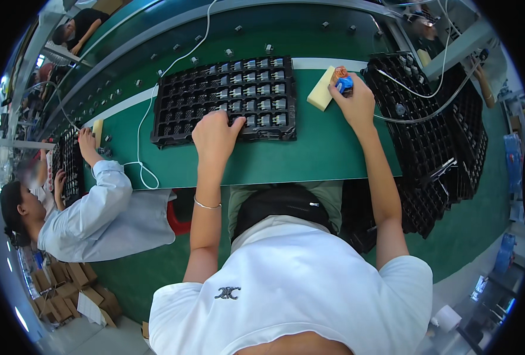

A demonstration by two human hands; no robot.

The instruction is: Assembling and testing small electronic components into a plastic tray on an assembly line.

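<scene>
A black plastic tray (pixel 156 127) with rows of compartments lies on the green work table in front of me. Small metal-and-grey parts (pixel 264 90) with prongs fill its right-hand columns; the left compartments look bare. My left hand (pixel 215 133) rests on the tray's near edge, fingers curled down and thumb out to the right; whatever is under the fingers is hidden. To the right of the tray, my right hand (pixel 355 100) grips a small blue and orange object (pixel 343 81), its exact kind unclear. Just left of that hand sits a pale yellow block (pixel 320 94), like a sponge.
Stacked black trays (pixel 419 142) stand at the right. A white cable (pixel 139 127) loops down left of my tray. Beyond it, small parts (pixel 229 52) dot a green belt. At the left a co-worker (pixel 96 219) handles another tray (pixel 67 165). Cardboard boxes (pixel 76 290) lie lower left.
</scene>
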